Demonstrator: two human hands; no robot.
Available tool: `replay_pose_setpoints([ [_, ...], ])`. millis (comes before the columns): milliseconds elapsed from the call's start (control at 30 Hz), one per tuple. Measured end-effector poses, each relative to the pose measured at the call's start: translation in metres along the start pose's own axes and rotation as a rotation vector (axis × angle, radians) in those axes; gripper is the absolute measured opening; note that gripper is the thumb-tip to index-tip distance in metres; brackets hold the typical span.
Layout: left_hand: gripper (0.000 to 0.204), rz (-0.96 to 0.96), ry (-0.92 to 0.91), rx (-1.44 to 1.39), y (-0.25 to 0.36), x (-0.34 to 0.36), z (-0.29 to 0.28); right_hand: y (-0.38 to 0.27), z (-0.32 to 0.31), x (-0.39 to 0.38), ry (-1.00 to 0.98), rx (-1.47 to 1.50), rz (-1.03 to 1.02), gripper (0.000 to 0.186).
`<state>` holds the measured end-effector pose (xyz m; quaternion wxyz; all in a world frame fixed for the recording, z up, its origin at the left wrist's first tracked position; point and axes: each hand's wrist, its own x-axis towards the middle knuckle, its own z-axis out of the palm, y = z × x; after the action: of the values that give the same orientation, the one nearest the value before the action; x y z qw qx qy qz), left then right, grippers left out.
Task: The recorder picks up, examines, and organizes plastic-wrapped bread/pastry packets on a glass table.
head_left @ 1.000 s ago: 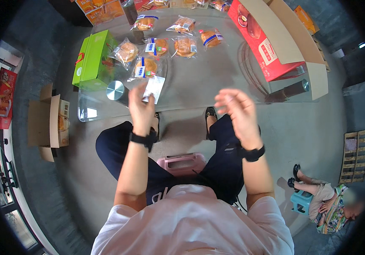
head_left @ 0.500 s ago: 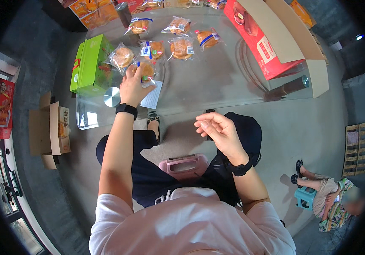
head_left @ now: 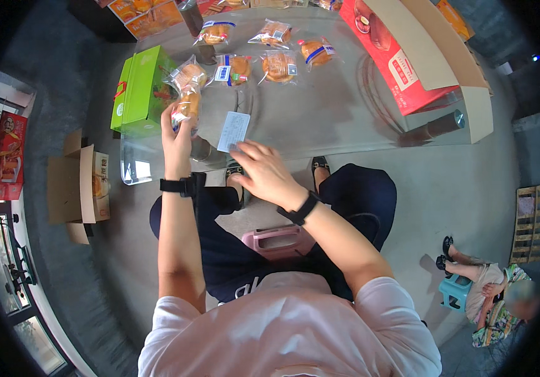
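Note:
My left hand (head_left: pixel 177 141) grips a bun in a clear wrapper (head_left: pixel 187 107) near the left side of the glass table. Just beyond it, against that wrapper, lies another wrapped bun (head_left: pixel 189 76). My right hand (head_left: pixel 266 171) is open, fingers stretched, thumb apart. Its fingertips are at the near edge of a pale printed card (head_left: pixel 234 129); whether they press on it I cannot tell. Farther in lie a wrapped bun with a blue-and-white label (head_left: pixel 234 69), another wrapped bun (head_left: pixel 278 66) to its right, and several more behind.
A green box (head_left: pixel 139 88) stands at the table's left. An open red carton (head_left: pixel 395 60) is at the right, flaps spread. Below sits a pink stool (head_left: pixel 276 242) between my legs. One open carton (head_left: pixel 87 188) is on the left floor. A seated person (head_left: pixel 493 292) is at lower right.
My left hand has moved left with the bun in its grip, uncovering more of the card. The right hand has come forward and left to the card's near edge. The view has shifted slightly.

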<state>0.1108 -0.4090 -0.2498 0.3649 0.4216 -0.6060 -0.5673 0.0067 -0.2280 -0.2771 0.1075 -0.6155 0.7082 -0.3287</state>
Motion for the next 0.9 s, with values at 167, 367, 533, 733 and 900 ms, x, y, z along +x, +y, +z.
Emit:
replay_pose_setpoints([
  [167,0.044,-0.132,-0.049,-0.490,0.000,-0.037,0.003,0.005,0.038,0.020,0.008,-0.145,-0.063,0.060],
  [367,0.055,-0.270,-0.202,-0.803,0.005,-0.080,0.003,0.068,-0.016,-0.004,0.133,-0.425,0.163,0.050],
  [533,0.056,-0.360,-0.318,-0.999,0.005,-0.096,0.011,0.151,-0.075,-0.042,0.295,-0.342,0.249,0.044],
  [733,0.057,-0.400,-0.400,-1.115,0.013,-0.103,0.021,0.174,-0.098,-0.047,0.301,-0.216,0.300,0.041],
  [900,0.057,-0.393,-0.438,-1.058,0.019,-0.108,0.019,0.172,-0.103,-0.039,0.360,-0.231,0.374,0.041],
])
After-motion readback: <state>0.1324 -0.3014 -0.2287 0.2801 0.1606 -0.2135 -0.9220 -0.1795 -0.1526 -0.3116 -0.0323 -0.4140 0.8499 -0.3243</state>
